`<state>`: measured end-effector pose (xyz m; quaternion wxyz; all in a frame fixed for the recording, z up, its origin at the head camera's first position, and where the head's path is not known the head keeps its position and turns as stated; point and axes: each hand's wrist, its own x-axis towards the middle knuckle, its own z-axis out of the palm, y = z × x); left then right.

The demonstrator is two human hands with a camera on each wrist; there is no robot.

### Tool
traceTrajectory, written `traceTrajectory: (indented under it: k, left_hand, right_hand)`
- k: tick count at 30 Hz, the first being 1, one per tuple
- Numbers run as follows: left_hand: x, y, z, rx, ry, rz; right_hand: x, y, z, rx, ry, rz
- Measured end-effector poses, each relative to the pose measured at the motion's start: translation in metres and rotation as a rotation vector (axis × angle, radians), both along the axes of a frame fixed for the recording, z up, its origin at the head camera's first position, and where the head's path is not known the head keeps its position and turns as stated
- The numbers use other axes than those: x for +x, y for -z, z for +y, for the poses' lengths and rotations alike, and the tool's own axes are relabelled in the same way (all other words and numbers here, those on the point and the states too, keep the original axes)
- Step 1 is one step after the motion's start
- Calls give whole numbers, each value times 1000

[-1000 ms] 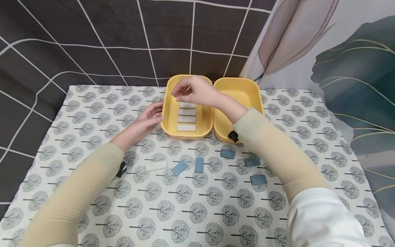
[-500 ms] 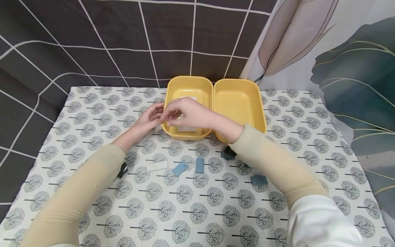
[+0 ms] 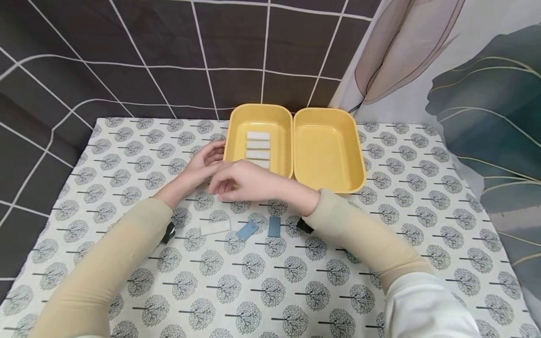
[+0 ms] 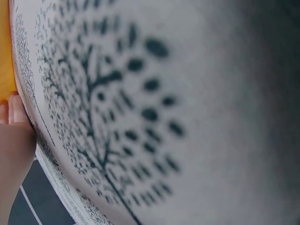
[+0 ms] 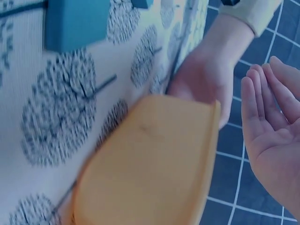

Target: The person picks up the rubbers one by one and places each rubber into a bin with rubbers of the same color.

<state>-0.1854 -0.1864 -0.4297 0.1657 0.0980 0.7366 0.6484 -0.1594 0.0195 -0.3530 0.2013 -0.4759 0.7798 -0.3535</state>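
My left hand (image 3: 203, 164) rests its fingers against the left wall of a yellow box (image 3: 287, 141). That wall also shows beside the hand (image 4: 14, 154) in the left wrist view. Inside the box, several white blocks (image 3: 258, 154) lie in a column, the nearest one hidden. My right hand (image 3: 245, 180) hovers over the box's near left corner, fingers loosely bent. In the right wrist view nothing is between its fingertips (image 5: 260, 72). Closest to it on the cloth are a white block (image 3: 215, 227) and two blue blocks, one tilted (image 3: 247, 230) and one upright (image 3: 274, 226).
A second yellow box (image 3: 328, 155) stands against the first one's right side, with nothing in it. Tree-patterned cloth (image 3: 253, 291) covers the table. A dark gridded curtain (image 3: 169, 37) hangs behind. More blue blocks are hidden under my right forearm.
My right hand has come out from over the middle of the left box, toward me and left, uncovering white blocks. My right forearm now covers the blue blocks at right. The left hand stays put.
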Motion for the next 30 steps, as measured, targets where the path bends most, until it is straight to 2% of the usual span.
traceTrajectory:
  k: [4, 13, 23, 30]
  left_hand:
    - [-1, 1, 0, -10, 0, 1]
    - [-2, 3, -1, -11, 7, -10]
    - [-2, 3, -2, -2, 3, -19]
    - [-3, 4, -2, -7, 12, -25]
  right_hand:
    - [5, 8, -7, 17, -45, 13]
    - [15, 18, -21, 116, -108, -52]
    - [16, 33, -29, 186, -148, -13]
    - [16, 40, -31, 224, -161, -54]
